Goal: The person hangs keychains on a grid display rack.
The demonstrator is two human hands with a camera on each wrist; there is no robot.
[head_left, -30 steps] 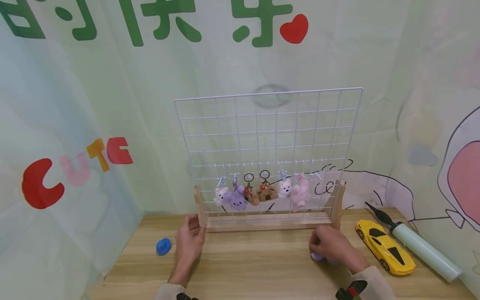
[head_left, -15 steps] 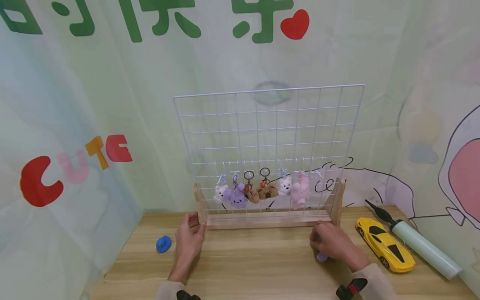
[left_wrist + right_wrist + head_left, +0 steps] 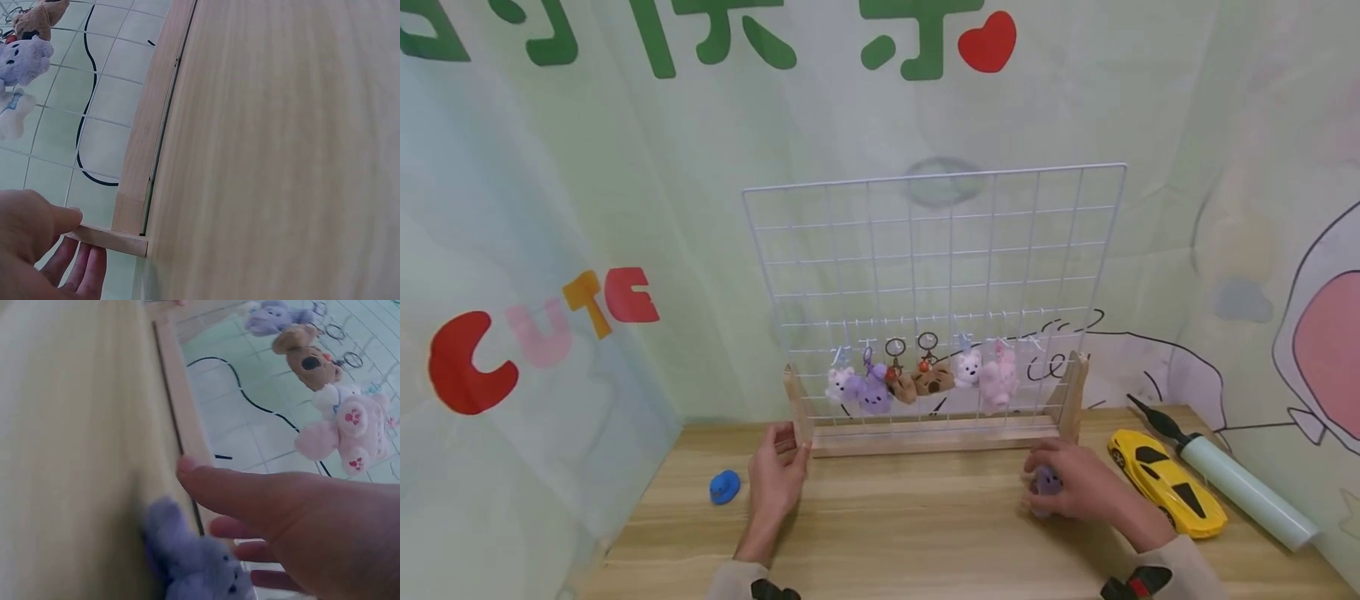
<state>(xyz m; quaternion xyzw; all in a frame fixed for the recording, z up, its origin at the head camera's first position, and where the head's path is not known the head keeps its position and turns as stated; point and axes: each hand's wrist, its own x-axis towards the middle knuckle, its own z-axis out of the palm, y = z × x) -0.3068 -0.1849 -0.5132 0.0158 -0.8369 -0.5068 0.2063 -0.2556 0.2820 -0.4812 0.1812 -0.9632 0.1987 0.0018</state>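
My left hand grips the wooden left foot of a white wire grid, thumb on one side and fingers on the other. Near the right foot, my right hand has its fingers and thumb curled round a small purple plush keychain, low over the table. The right wrist view shows this plush blurred, in front of the fingers; its ring is hidden. On the grid's hooks hang white, purple, brown and pink plush keychains.
A blue rubber duck sits left of my left hand. Right of my right hand lie a yellow toy car and a pale green pump with a black nozzle. A printed cloth hangs behind the wooden table.
The purple plush, mostly hidden under my right hand before, now shows between its thumb and fingers. My right hand has turned and opened its grip wider. My left hand stays on the foot.
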